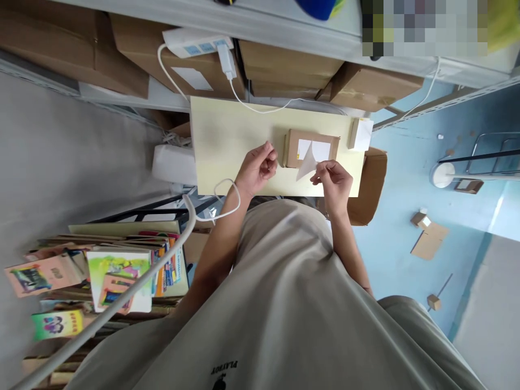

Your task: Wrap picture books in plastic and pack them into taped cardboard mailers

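Note:
A small brown cardboard box (293,146) with a white label lies on the pale yellow tabletop (227,141). My right hand (335,181) pinches a white triangular piece of paper (306,162) just in front of the box. My left hand (258,168) hovers left of the box, its fingers curled together in a pinch; whether anything is in them I cannot make out. A white cable (221,203) loops past my left wrist.
A stack of white labels (361,134) sits at the table's right end. Cardboard boxes (292,65) and a power strip (195,42) lie on the shelf behind. Colourful books (117,271) are piled at left. An open carton (371,187) stands right of the table; cardboard scraps (428,241) litter the blue floor.

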Motion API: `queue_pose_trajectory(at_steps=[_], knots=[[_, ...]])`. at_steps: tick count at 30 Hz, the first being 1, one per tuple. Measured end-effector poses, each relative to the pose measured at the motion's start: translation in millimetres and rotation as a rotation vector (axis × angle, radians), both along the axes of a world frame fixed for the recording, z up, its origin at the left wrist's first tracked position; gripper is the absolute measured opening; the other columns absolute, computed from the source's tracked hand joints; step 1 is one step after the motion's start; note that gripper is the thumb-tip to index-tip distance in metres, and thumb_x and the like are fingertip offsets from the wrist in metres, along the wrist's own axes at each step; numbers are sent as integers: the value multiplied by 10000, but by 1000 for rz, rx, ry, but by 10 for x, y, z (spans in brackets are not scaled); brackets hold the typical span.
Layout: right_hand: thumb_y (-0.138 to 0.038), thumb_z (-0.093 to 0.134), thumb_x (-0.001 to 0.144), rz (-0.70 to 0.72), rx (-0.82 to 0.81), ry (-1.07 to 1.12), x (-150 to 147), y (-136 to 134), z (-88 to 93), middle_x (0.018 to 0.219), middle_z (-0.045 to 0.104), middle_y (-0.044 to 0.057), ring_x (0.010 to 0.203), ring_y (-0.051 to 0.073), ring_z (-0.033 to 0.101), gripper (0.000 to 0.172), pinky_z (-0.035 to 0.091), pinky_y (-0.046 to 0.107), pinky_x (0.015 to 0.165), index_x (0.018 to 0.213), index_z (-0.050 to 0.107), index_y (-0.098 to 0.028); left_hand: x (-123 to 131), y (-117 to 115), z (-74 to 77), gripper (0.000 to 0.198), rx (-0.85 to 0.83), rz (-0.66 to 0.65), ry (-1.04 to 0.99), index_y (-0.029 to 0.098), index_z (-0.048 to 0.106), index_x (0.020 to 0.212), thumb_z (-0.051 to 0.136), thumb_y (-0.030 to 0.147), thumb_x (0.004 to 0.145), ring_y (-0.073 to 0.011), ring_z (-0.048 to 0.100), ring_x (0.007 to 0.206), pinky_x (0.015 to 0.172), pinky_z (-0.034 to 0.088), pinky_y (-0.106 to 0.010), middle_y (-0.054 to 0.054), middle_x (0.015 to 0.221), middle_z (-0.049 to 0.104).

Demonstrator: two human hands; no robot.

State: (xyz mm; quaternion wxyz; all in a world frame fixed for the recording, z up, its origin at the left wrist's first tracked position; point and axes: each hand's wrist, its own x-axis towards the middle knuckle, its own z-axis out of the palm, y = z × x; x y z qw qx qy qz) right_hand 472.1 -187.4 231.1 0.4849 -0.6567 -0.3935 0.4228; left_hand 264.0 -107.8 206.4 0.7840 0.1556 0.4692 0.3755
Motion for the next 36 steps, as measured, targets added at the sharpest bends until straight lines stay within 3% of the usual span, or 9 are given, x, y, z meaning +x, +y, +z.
queue_pose_trajectory(at_steps=[4, 10, 14, 18, 21, 24, 32, 34, 36], knots=[[-758, 816, 984, 29, -16, 9, 212, 33, -36, 817, 680, -23, 695, 146, 725, 508, 651, 307, 661, 912, 719, -265, 255, -79, 29, 523, -35, -36, -114, 225, 574, 906, 818, 662, 1060, -59, 590, 525, 359, 328, -153, 56, 743, 558], [-802, 743, 1023, 73, -43, 11, 543, 50, -67, 874, 694, 3, 741, 162, 738, 532, 667, 327, 698, 950, 714, -276, 558, -187, -201, 599, 92, -42, 31, 249, 661, 964, 732, 840, 1028, -217, 778, 768, 498, 587, -279, -20, 779, 616], [-822, 709, 1041, 126, -34, 5, 743, 76, -109, 899, 699, 10, 745, 161, 732, 549, 663, 328, 705, 968, 715, -277, 774, -240, -287, 655, 119, -25, 87, 256, 670, 959, 711, 908, 989, -253, 805, 847, 551, 645, -319, -39, 804, 639], [-736, 684, 1098, 137, 20, -50, 900, 106, -128, 955, 698, 20, 796, 162, 736, 475, 650, 322, 721, 978, 715, -277, 1021, -253, -261, 549, 111, -44, 53, 256, 745, 1053, 857, 786, 966, -255, 828, 963, 638, 680, -311, -49, 953, 750], [-577, 713, 1120, 162, 77, -140, 986, 110, -131, 1043, 714, 36, 923, 191, 744, 298, 663, 345, 788, 1028, 747, -295, 1229, -283, -208, 451, 160, -15, 86, 254, 784, 1142, 942, 631, 951, -269, 834, 1137, 850, 719, -354, -56, 1142, 807], [-452, 752, 1105, 254, 96, -280, 1013, 87, -189, 1095, 735, 42, 952, 200, 740, 151, 665, 351, 828, 1085, 782, -305, 1410, -352, -175, 444, 219, 41, 137, 233, 754, 1071, 916, 634, 971, -252, 822, 1167, 997, 692, -389, -53, 1134, 806], [-454, 762, 1118, 514, 74, -305, 974, -14, -341, 1178, 816, 35, 875, 175, 766, 170, 659, 325, 790, 1134, 849, -308, 1506, -469, -320, 485, 166, 125, 266, 246, 670, 1003, 953, 627, 904, -242, 819, 1105, 905, 676, -335, -35, 1052, 818], [-520, 778, 1103, 456, 62, -233, 1110, 13, -344, 1162, 815, 30, 843, 169, 750, 223, 660, 323, 770, 1115, 851, -310, 1456, -477, -351, 496, 169, 135, 269, 253, 661, 1020, 951, 634, 893, -255, 817, 1169, 920, 687, -333, -38, 1092, 825], [-556, 759, 1105, 273, 41, -210, 1312, 69, -379, 1120, 809, 36, 849, 169, 740, 272, 647, 316, 755, 1080, 845, -299, 1405, -489, -358, 501, 174, 129, 277, 256, 650, 1032, 947, 634, 890, -274, 801, 1261, 958, 696, -343, -44, 1143, 832]])
